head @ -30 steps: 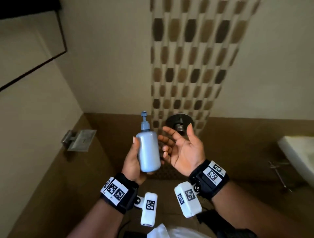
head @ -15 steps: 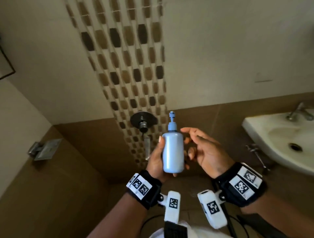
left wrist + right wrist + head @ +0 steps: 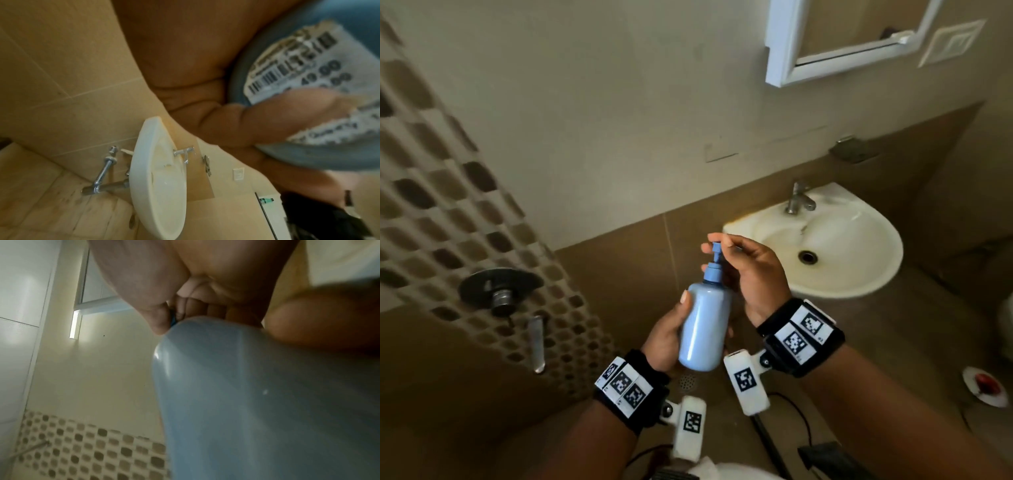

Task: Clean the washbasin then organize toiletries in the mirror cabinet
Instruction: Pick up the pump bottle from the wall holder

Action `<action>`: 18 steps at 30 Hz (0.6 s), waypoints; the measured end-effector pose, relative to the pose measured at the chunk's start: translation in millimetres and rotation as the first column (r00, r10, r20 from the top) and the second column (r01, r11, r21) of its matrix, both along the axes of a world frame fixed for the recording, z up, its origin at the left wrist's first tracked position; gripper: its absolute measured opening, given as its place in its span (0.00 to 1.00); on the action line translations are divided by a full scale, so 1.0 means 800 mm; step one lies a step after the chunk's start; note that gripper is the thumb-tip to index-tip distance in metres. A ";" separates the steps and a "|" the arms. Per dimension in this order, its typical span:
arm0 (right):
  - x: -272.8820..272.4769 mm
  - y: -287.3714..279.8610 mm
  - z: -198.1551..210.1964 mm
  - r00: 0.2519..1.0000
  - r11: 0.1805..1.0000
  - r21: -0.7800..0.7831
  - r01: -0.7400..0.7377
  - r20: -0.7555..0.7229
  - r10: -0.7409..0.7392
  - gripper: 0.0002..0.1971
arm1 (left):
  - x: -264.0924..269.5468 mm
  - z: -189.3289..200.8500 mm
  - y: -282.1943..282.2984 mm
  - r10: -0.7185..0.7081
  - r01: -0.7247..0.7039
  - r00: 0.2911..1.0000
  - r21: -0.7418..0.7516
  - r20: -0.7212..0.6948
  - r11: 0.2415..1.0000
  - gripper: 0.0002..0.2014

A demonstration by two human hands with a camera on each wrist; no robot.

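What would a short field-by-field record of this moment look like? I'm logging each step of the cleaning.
held item: blue pump bottle, upright
left hand: grips the bottle body
right hand: fingers pinch the pump head
washbasin: white, wall-mounted, to the right of the hands, nothing seen in the bowl
tap: at the basin's back rim, no water visible
mirror cabinet: above the basin

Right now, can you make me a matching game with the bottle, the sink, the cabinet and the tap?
Things:
1. blue pump bottle
2. washbasin
3. mirror cabinet
4. tap

Places:
A. high on the wall
B. at the basin's back edge
C. held by the left hand, right hand on its pump
D. fixed to the wall, low at right

Pairs: 1-C, 2-D, 3-A, 4-B
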State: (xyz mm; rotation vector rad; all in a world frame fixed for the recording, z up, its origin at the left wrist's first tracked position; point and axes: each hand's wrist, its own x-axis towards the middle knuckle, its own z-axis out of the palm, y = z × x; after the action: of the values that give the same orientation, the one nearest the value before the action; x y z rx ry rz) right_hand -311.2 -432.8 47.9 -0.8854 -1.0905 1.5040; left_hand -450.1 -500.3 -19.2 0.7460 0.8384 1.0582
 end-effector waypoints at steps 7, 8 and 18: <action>0.028 0.073 -0.025 0.996 0.996 -0.008 -0.085 0.007 0.085 0.13 | 0.026 -0.035 0.090 -0.024 0.032 0.993 -0.072 0.112 0.997 0.52; 0.031 0.087 -0.035 0.995 0.996 -0.001 -0.089 0.047 0.089 0.14 | 0.028 -0.041 0.111 0.010 -0.005 0.997 -0.058 0.077 0.998 0.53; 0.070 0.185 -0.114 0.937 0.999 -0.044 -0.025 0.347 0.039 0.27 | 0.049 -0.073 0.267 -0.012 0.012 0.996 0.009 -0.089 1.000 0.42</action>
State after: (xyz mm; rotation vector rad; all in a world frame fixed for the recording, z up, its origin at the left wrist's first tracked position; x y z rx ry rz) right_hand -255.0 -284.6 -43.2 -1.1987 -1.3388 1.4309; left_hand -411.3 -286.7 -77.6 0.8098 0.9043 1.0247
